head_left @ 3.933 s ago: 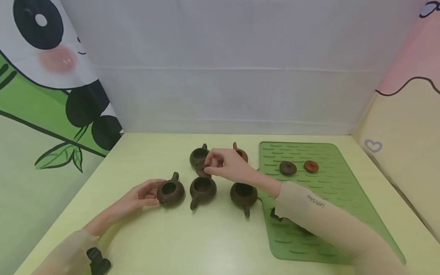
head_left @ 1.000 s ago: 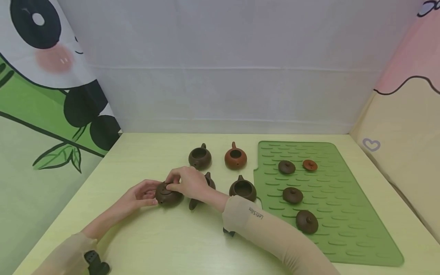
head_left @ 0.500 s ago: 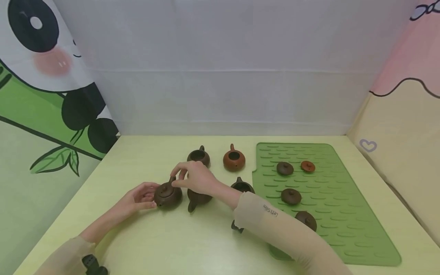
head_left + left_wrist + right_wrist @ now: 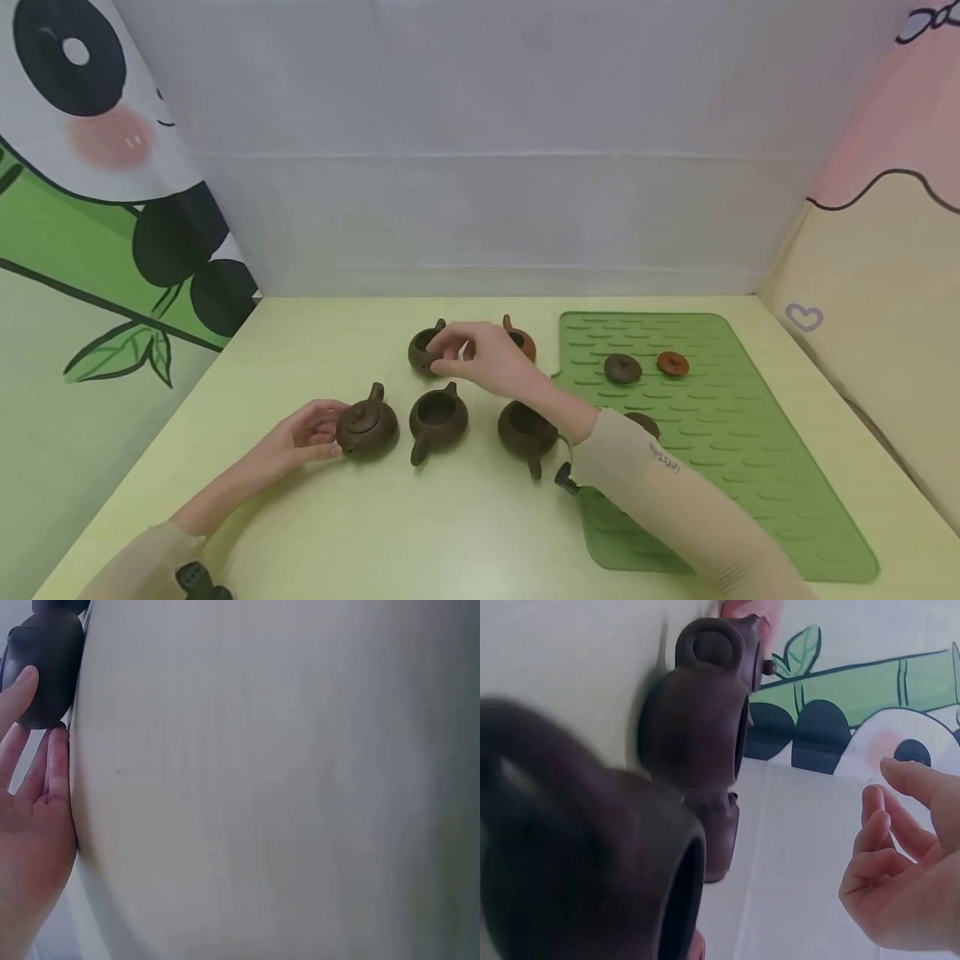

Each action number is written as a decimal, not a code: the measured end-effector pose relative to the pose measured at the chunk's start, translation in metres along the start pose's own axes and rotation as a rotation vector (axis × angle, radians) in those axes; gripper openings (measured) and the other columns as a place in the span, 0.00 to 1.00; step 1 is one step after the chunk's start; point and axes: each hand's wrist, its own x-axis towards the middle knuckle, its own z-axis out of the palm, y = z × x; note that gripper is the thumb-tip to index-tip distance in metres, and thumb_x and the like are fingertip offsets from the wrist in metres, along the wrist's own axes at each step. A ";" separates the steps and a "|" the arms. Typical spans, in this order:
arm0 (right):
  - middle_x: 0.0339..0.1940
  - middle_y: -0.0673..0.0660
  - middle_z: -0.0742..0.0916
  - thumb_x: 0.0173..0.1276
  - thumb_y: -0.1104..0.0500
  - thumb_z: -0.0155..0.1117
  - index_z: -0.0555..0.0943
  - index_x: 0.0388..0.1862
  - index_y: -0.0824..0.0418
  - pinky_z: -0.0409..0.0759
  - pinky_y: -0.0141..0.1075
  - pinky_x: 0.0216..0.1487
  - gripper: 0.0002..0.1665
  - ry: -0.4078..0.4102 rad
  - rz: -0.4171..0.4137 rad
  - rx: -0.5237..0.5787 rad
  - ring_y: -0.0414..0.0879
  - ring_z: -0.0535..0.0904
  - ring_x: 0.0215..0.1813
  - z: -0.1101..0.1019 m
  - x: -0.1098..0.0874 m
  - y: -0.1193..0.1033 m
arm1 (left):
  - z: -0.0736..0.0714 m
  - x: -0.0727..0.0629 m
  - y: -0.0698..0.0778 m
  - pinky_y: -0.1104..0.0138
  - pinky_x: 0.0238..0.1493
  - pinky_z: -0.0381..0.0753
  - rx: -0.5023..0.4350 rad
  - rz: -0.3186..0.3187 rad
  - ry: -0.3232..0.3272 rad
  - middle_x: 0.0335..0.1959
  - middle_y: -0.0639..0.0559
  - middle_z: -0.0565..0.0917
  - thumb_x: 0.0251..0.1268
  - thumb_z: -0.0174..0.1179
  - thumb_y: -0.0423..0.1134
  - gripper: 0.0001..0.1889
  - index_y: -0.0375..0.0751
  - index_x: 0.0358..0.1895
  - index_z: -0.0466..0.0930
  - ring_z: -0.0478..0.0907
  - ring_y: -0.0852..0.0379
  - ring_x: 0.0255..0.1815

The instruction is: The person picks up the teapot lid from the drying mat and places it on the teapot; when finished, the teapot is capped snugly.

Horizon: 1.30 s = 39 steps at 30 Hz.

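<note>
My left hand [image 4: 296,437] holds the side of a small dark brown clay teapot [image 4: 369,429], thumb in front and fingers behind. That teapot has its lid [image 4: 363,417] on. In the left wrist view the thumb [image 4: 26,682] lies against the pot's dark body. My right hand [image 4: 487,362] is raised over the table among the back pots, with nothing between its loosely bent fingers. Close by it are a lidless dark teapot [image 4: 422,354] and a reddish-brown teapot [image 4: 527,343], partly hidden by the hand. Two more lidless dark teapots [image 4: 438,423] [image 4: 522,429] stand nearer me.
A green textured mat [image 4: 757,492] lies on the right of the table. On it rest a dark lid [image 4: 622,368], a reddish lid [image 4: 672,363] and another dark lid [image 4: 645,422] partly behind my right sleeve [image 4: 667,475]. A pale cloth wall [image 4: 495,208] stands behind.
My right hand carried a lid over, set it on the left teapot, touched near its spout or handle, then moved off empty toward the back right. My left hand stayed at that teapot.
</note>
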 end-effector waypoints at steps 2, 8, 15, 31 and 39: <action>0.31 0.47 0.85 0.66 0.53 0.70 0.85 0.46 0.49 0.74 0.31 0.36 0.11 0.026 0.007 -0.017 0.46 0.77 0.32 -0.010 -0.005 0.003 | 0.000 0.001 0.002 0.76 0.54 0.78 0.008 0.004 -0.010 0.58 0.60 0.79 0.65 0.64 0.33 0.29 0.36 0.67 0.64 0.79 0.70 0.53; 0.29 0.49 0.85 0.66 0.57 0.69 0.85 0.46 0.50 0.75 0.31 0.33 0.10 0.061 0.020 0.016 0.45 0.77 0.30 -0.035 -0.026 0.013 | -0.003 0.000 0.012 0.75 0.55 0.79 0.033 -0.047 -0.052 0.65 0.37 0.73 0.67 0.63 0.36 0.30 0.35 0.68 0.62 0.79 0.64 0.59; 0.33 0.47 0.85 0.68 0.52 0.67 0.85 0.47 0.46 0.75 0.33 0.37 0.10 0.114 0.034 -0.032 0.44 0.77 0.35 -0.061 -0.058 0.026 | -0.009 -0.006 0.048 0.71 0.50 0.80 0.133 -0.228 0.050 0.68 0.31 0.69 0.69 0.62 0.45 0.34 0.35 0.71 0.59 0.74 0.34 0.65; 0.33 0.50 0.86 0.71 0.56 0.64 0.84 0.50 0.51 0.75 0.30 0.27 0.10 0.260 0.061 -0.073 0.37 0.75 0.25 -0.090 -0.128 0.058 | 0.055 -0.006 0.113 0.71 0.40 0.83 0.387 0.036 0.318 0.62 0.51 0.80 0.63 0.68 0.40 0.26 0.52 0.64 0.72 0.82 0.72 0.39; 0.38 0.48 0.88 0.72 0.58 0.62 0.84 0.49 0.49 0.74 0.30 0.26 0.09 0.266 0.043 -0.149 0.37 0.75 0.27 -0.103 -0.153 0.073 | 0.065 0.018 0.108 0.72 0.33 0.81 0.427 0.125 0.208 0.60 0.43 0.81 0.60 0.68 0.32 0.29 0.43 0.66 0.72 0.82 0.69 0.32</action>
